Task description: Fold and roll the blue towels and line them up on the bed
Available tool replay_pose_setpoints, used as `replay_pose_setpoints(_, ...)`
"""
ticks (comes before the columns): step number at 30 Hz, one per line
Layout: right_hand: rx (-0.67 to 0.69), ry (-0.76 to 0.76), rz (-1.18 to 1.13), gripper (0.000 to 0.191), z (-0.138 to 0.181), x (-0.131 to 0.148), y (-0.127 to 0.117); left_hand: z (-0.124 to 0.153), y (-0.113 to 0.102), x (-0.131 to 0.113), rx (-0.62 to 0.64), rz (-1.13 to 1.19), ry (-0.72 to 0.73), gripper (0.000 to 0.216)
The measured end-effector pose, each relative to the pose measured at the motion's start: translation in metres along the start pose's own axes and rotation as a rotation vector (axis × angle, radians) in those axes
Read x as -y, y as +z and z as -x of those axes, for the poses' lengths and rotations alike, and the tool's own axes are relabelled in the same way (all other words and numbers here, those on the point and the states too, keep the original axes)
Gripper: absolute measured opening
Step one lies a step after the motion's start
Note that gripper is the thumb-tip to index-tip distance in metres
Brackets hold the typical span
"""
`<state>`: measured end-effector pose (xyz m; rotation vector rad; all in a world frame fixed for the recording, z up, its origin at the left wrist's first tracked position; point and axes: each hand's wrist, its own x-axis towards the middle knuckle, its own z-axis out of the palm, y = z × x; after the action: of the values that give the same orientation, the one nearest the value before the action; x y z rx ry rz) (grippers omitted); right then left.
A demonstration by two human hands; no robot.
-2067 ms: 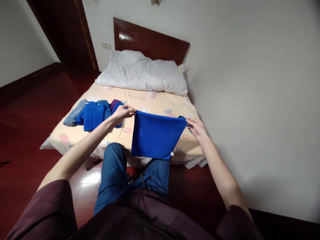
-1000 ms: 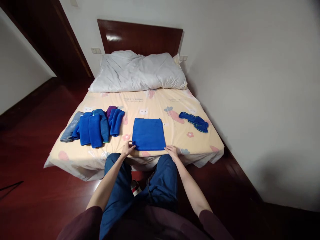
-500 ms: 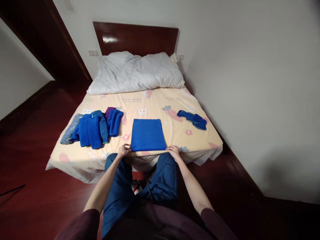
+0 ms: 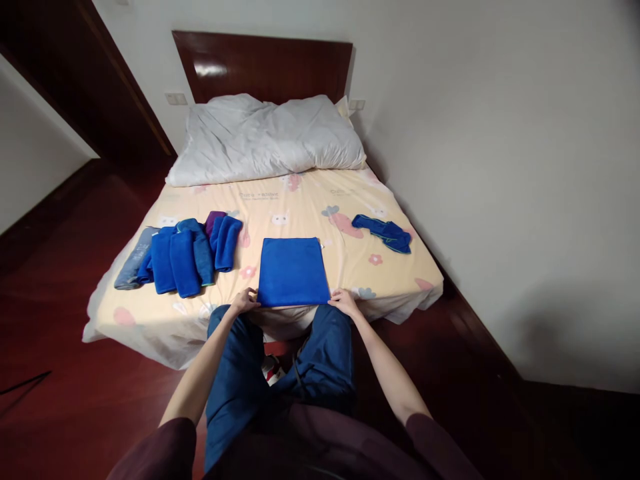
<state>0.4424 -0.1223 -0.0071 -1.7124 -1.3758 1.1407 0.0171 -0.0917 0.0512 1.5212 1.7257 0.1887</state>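
With the square blue towel (image 4: 293, 272) lying flat at the near edge of the patterned bedsheet (image 4: 310, 212), the left hand (image 4: 245, 301) and right hand (image 4: 343, 302) – fingertips pinched on its two near corners – would do well to draw evenly outward, so the front hem stays straight and unpuckered.

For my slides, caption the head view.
Left hand and right hand at the near corners of a flat blue cloth on a bed, folded cloths to its left.
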Motion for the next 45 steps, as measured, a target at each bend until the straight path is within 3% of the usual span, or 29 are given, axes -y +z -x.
replay_pose_setpoints(6,0.020,0.043,-0.021,0.029,0.001,0.005,-0.001,-0.003,0.000,0.004,0.014,-0.064,0.020,0.037)
replay_pose_setpoints(11,-0.012,0.088,-0.047,0.037,-0.013,0.016,0.002,-0.007,0.004,0.008,0.001,-0.094,0.031,0.042)
replay_pose_setpoints(18,-0.131,0.104,-0.030,0.034,-0.090,0.040,0.015,-0.015,-0.001,0.014,0.066,-0.019,0.022,0.043)
replay_pose_setpoints(20,-0.157,0.116,-0.005,0.032,-0.120,0.047,0.019,-0.011,0.005,0.017,0.005,-0.071,0.054,0.043)
replay_pose_setpoints(24,-0.199,0.127,0.063,0.024,-0.179,0.061,0.022,0.017,0.045,0.011,-0.334,-0.232,0.241,0.013)
replay_pose_setpoints(25,-0.210,0.127,0.087,0.022,-0.193,0.064,0.023,0.026,0.060,0.005,-0.359,-0.240,0.304,0.010)
replay_pose_setpoints(29,-0.248,0.129,0.197,0.014,-0.235,0.072,0.024,0.050,0.130,-0.039,-0.126,-0.228,0.547,0.022)
replay_pose_setpoints(33,-0.251,0.138,0.286,0.011,-0.259,0.072,0.029,0.032,0.179,-0.089,0.036,-0.278,0.746,0.047)
replay_pose_setpoints(37,-0.235,0.140,0.334,0.016,-0.271,0.071,0.033,-0.004,0.191,-0.117,0.070,-0.454,0.832,0.059)
replay_pose_setpoints(45,-0.204,0.081,0.250,0.009,-0.289,0.072,0.031,-0.016,0.185,-0.129,0.088,-0.623,0.927,0.030)
